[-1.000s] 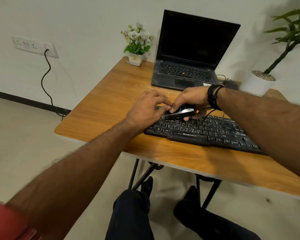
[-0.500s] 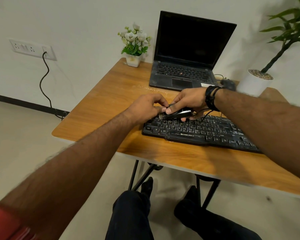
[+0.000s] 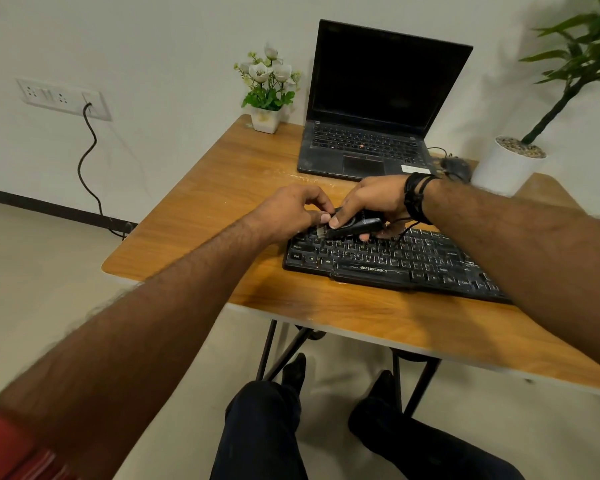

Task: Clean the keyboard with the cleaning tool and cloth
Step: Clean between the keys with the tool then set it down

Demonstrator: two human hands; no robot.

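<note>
A black keyboard (image 3: 395,265) lies on the wooden table (image 3: 222,202), angled toward the right. Over its upper left keys my right hand (image 3: 371,199) grips a small glossy black cleaning tool (image 3: 357,226) that lies nearly flat, its tip pointing left. My left hand (image 3: 291,209) meets it there, thumb and fingers pinched at the tool's left tip. A thin black cord runs from the tool across the keys. No cloth is in view.
An open black laptop (image 3: 371,147) stands behind the keyboard. A small white pot of flowers (image 3: 267,98) sits at the back left, a large white plant pot (image 3: 503,168) at the back right, a dark mouse (image 3: 456,168) beside it. My legs are under the table.
Both hands have stayed together on the tool over the keyboard's upper left. My left fingers have closed more tightly on the tool's tip. The view has shifted slightly.
</note>
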